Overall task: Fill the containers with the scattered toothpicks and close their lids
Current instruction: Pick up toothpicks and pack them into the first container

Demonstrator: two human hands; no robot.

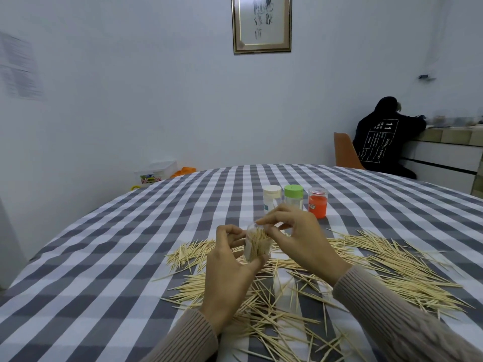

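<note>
Clear container gripped, left hand, toothpicks inside

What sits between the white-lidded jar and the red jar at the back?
A green-lidded jar stands between the white-lidded jar and the red jar, as the head view shows.

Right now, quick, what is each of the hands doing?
Left hand: grips the clear container of toothpicks.
Right hand: fingertips pinch toothpicks at the container's open top.
</note>
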